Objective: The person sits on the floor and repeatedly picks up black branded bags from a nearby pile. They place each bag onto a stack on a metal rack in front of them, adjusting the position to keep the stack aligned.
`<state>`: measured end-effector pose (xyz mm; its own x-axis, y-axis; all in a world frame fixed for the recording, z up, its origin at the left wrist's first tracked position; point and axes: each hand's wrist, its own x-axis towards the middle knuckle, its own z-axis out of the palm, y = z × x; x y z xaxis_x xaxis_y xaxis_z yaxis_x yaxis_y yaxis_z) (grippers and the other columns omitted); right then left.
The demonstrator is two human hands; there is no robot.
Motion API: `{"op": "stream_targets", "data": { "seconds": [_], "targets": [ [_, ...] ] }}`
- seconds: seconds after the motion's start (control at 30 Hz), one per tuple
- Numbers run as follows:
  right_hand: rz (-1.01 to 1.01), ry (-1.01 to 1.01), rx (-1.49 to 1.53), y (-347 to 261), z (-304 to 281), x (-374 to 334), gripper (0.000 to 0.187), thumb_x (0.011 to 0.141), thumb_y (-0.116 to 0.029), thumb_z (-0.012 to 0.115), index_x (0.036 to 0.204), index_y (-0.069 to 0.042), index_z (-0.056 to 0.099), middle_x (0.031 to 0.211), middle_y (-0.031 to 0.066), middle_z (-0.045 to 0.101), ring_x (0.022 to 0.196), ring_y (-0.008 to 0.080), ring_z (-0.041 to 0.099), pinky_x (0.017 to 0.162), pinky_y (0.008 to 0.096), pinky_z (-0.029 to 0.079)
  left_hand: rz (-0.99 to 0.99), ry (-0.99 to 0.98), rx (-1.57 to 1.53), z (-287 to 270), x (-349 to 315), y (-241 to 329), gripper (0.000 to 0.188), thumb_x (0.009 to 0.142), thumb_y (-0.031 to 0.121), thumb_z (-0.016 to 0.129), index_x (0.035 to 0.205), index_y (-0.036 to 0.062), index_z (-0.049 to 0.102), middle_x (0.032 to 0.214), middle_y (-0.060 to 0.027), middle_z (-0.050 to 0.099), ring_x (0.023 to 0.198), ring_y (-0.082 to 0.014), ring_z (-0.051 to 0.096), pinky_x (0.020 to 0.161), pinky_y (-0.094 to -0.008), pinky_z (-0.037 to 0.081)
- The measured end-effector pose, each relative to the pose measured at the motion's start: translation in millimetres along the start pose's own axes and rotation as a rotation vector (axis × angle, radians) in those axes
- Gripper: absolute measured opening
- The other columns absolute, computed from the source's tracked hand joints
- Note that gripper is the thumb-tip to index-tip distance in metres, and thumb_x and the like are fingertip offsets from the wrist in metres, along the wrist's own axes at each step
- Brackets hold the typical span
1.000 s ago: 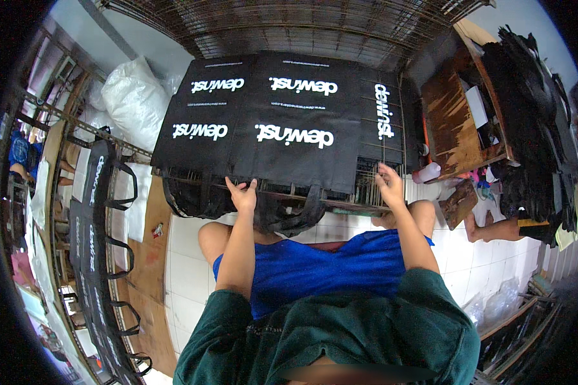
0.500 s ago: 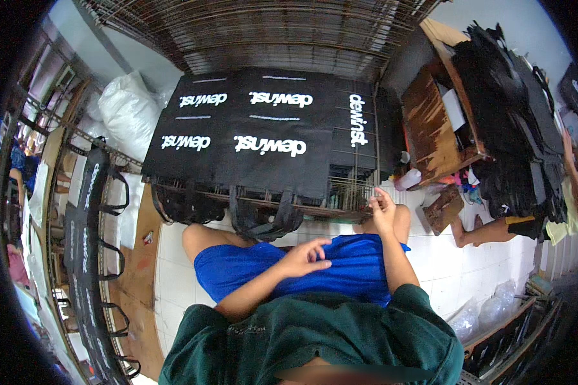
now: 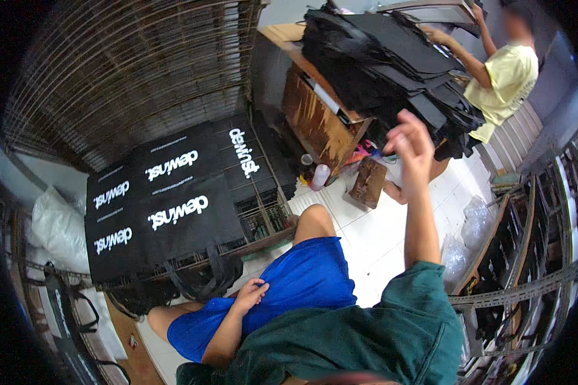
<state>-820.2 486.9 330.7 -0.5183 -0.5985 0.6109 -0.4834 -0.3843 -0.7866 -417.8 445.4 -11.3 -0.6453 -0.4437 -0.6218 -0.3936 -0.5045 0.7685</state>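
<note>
My left hand [image 3: 250,296] rests on the blue shorts over my lap, its fingers loosely bent and nothing visible in them. Raised out to the right, my right hand [image 3: 412,147] hangs in the air with its fingers apart and empty; it is slightly blurred. In the picture it overlaps the edge of a heap of black fabric pieces [image 3: 392,51], but whether it touches them I cannot tell. To my left front, black tote bags [image 3: 173,196] with white printing lie flat on a wire rack [image 3: 263,215]. Their black handles [image 3: 215,273] droop over the near edge.
A person [image 3: 504,80] in a yellow shirt stands beyond the fabric heap, arms over it. Below the heap are a worn wooden cabinet [image 3: 321,122], a brown block [image 3: 368,183] and a pinkish bottle [image 3: 319,177]. Metal shelving [image 3: 526,295] stands at right, a white plastic sack [image 3: 61,221] at left.
My view has swung to the right, bringing the person in yellow into sight. My right hand has gone from beside the rack up and out to the right. The left stays over my lap.
</note>
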Motion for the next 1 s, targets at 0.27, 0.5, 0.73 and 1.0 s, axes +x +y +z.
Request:
{"op": "stream_targets", "data": {
  "seconds": [0.27,0.5,0.73,1.0],
  "targets": [
    [0.222,0.374,0.431,-2.8,-144.0,130.6,0.085,0.08,-0.049,0.06,0.138,-0.003,0.017,0.127,0.0281,0.037,0.112,0.0373,0.049,0.09,0.0444,0.045,-0.012,0.043,0.038,2.5,-6.5,7.4,0.041,0.08,0.032,0.069,0.106,0.0057,0.051,0.069,-0.0037,0.055,0.048,-0.008,0.045,0.041,-0.0208,0.035],
    [0.325,0.64,0.922,47.9,-193.7,169.7,0.106,0.076,-0.057,0.06,0.14,-0.006,-0.006,0.137,0.0366,0.016,0.123,0.05,0.031,0.1,0.0534,0.035,-0.024,0.086,0.024,-1.5,-3.5,0.1,0.041,0.081,0.03,0.068,0.108,0.0046,0.05,0.07,-0.0049,0.056,0.048,-0.0081,0.045,0.041,-0.0212,0.035],
    [0.512,0.514,1.095,61.3,-180.6,199.8,0.09,0.077,-0.055,0.058,0.136,0.002,0.021,0.133,0.0303,0.032,0.116,0.0475,0.04,0.094,0.0597,0.037,-0.019,0.1,0.016,-5.8,-7.8,0.0,0.044,0.079,0.034,0.069,0.107,0.0051,0.051,0.071,-0.0039,0.054,0.052,-0.0088,0.045,0.045,-0.0215,0.036],
    [-0.018,-0.073,-0.015,-113.4,-77.9,246.7,0.064,0.075,-0.002,0.059,0.134,-0.009,0.036,0.11,0.0055,0.057,0.091,0.0198,0.058,0.08,0.034,0.048,0.303,0.233,-0.032,2.4,-17.9,51.6,0.033,0.078,0.016,0.071,0.104,0.007,0.053,0.083,-0.0051,0.061,0.075,-0.012,0.057,0.067,-0.0279,0.047]
  ]
}}
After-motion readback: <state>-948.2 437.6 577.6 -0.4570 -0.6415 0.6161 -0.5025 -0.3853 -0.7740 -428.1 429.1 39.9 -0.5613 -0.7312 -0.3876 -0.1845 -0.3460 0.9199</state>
